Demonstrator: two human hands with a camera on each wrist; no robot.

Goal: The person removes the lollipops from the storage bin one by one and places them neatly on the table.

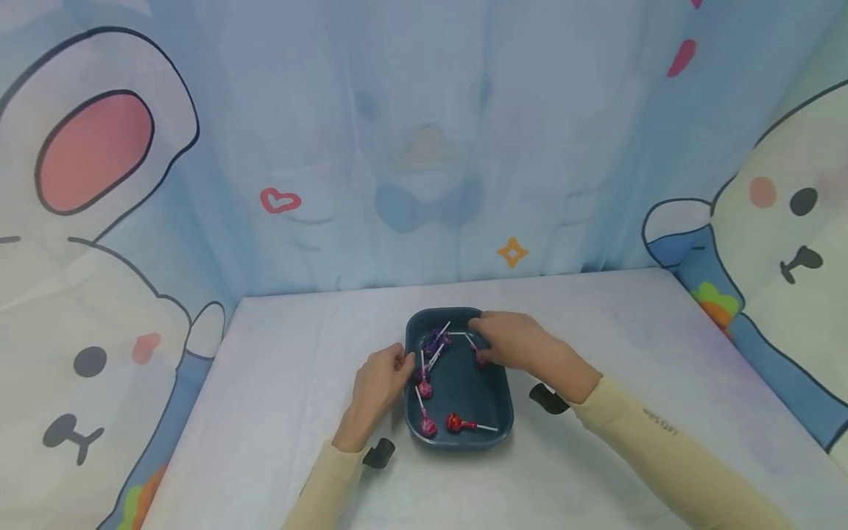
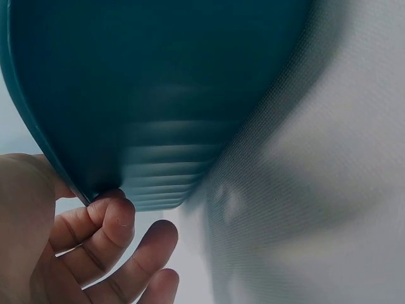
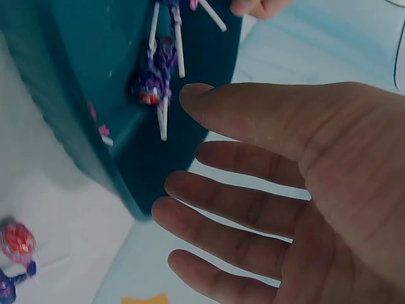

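A dark teal plastic tray [image 1: 472,390] stands on the white table with several wrapped lollipops in it. At its left wall my left hand [image 1: 380,379] pinches the rim between thumb and fingers; in the left wrist view, two other fingers extend away from the wall. Above the far right corner hovers my right hand [image 1: 520,342], its fingers spread in the right wrist view and holding nothing. A pink lollipop [image 1: 480,358] lies close under its fingertips. Purple lollipops [image 1: 435,342] cluster at the far left, pink ones [image 1: 428,426] along the left side, and a red one [image 1: 454,422] near the front.
In the right wrist view, a red-and-pink lollipop [image 3: 18,240] and a purple one [image 3: 7,288] lie on the table outside the tray. A blue patterned curtain [image 1: 430,147] hangs behind the table and at both sides.
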